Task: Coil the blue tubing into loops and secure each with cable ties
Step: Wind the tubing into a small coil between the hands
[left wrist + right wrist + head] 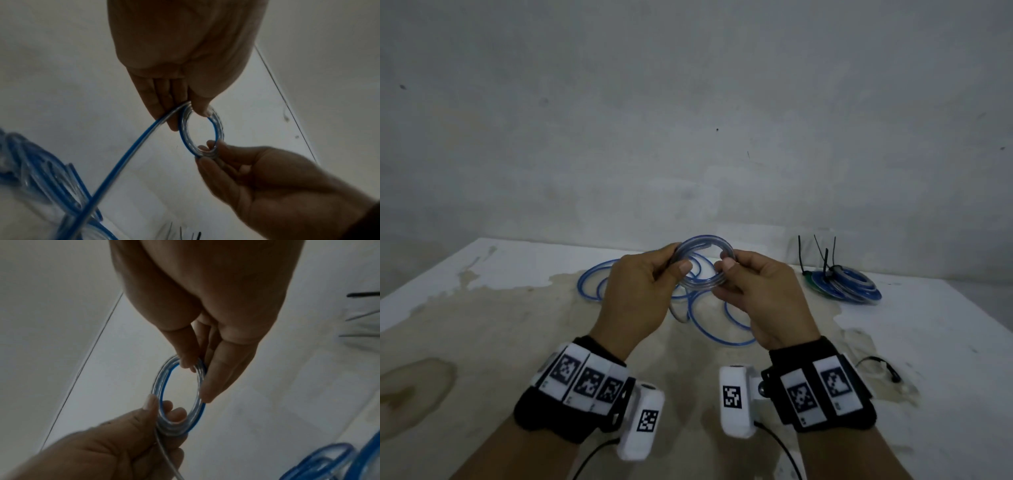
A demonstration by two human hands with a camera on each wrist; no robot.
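Black wrist straps (825, 383) on both bare forearms, white tiles with black square codes, white camera pods (642, 421), black cables.

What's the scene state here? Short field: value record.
left hand: pinches left side of small coil
right hand: pinches right side of same coil
small coil: held above table, no tie seen
loose tubing: on table, trails from coil
finished coils: stacked far right, black ties sticking up
spare tie: on table, near right wrist
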